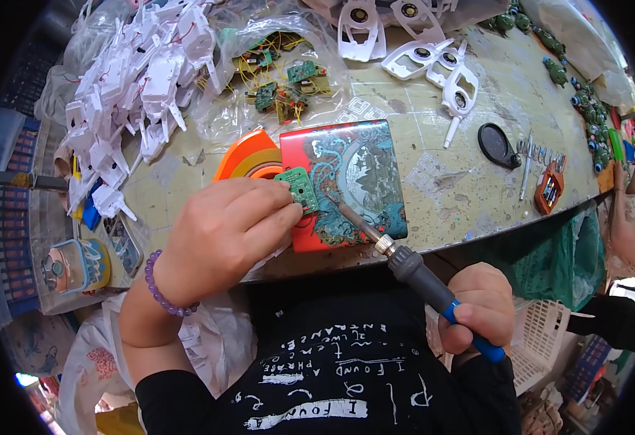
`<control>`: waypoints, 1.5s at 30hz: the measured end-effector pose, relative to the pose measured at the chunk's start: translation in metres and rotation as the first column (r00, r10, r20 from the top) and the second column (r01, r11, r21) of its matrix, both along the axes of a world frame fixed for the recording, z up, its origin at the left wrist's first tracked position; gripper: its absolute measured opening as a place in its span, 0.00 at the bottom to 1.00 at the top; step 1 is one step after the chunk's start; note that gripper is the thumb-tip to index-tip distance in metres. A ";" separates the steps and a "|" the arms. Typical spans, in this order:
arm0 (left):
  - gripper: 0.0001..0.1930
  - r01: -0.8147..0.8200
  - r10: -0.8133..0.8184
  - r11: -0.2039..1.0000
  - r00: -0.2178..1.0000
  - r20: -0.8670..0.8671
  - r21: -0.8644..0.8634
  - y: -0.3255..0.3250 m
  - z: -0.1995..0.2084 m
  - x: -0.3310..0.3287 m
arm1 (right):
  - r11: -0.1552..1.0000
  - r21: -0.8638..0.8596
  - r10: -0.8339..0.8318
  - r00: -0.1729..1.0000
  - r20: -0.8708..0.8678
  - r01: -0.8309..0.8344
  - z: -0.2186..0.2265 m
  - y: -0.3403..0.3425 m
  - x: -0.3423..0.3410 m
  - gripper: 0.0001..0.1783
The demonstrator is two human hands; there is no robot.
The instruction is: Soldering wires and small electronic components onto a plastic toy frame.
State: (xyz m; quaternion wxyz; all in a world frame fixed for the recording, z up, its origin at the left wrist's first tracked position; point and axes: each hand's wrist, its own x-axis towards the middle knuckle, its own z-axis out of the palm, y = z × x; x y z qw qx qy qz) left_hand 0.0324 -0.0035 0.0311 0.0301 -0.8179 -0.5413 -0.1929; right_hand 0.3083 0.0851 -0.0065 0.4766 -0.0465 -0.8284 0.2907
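My left hand [234, 228] pinches a small green circuit board [299, 190] by its edge, over the left part of a red box [304, 230] with a blue-green patterned top. My right hand [477, 308] is wrapped round the blue and dark grey handle of a soldering iron [433, 281]. The iron slants up to the left, and its tip is over the patterned top, a little right of the board. I cannot tell whether the tip touches the box. Behind the board lies an orange ring-shaped spool [252, 156], partly hidden by the box and my left hand.
White plastic housings with wires [143, 72] are heaped at the far left. A clear bag [216, 109] holds wired green boards [267, 94]. White frames [459, 90] lie at the back. A black ring-shaped part [497, 145] and an orange battery holder [549, 187] lie to the right. Another person's arm [628, 225] shows far right.
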 end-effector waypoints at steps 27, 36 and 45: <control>0.12 0.004 0.000 1.000 0.994 -0.111 0.029 -0.002 -0.003 0.002 | 0.999 -0.008 0.043 0.999 0.032 -0.042 0.016 0.004 -0.017 0.16; 0.12 -0.007 0.008 1.000 0.991 -0.135 0.006 -0.001 0.000 0.006 | 0.999 -0.027 0.039 0.999 0.038 -0.038 0.012 0.004 -0.016 0.17; 0.11 -0.006 0.007 1.000 0.988 -0.153 0.006 0.000 0.001 0.005 | 0.991 -0.135 0.011 0.998 0.059 -0.003 0.005 0.010 -0.014 0.17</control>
